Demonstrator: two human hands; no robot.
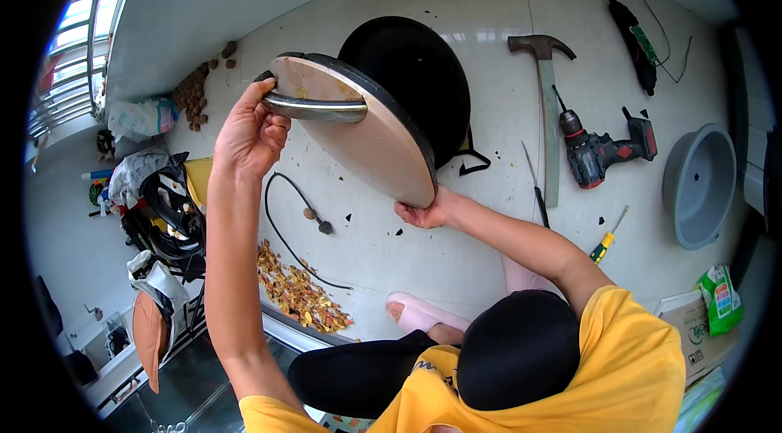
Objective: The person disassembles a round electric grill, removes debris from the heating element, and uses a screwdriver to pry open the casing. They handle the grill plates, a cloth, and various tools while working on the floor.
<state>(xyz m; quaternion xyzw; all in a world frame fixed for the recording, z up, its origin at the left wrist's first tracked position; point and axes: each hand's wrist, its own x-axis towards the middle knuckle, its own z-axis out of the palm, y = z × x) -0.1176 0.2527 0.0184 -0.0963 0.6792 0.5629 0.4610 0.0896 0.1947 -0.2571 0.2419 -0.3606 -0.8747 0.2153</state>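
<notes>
The tilted, tan round disc with a dark rim [358,136] fills the space between the left hand [257,127] and right hand [425,210]; beyond it, the deep, round black vessel [419,79] bars the way ahead. Right of that vessel, pale floor tiles [497,107] offer a passage, bounded by the grey-handled steel claw hammer [548,123]. Nearer than the hands, the black cable with a plug [326,228] obstructs the floor.

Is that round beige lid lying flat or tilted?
Tilted: the beige lid slants, with the left hand on its steel handle and the right hand at its lower edge.
</notes>
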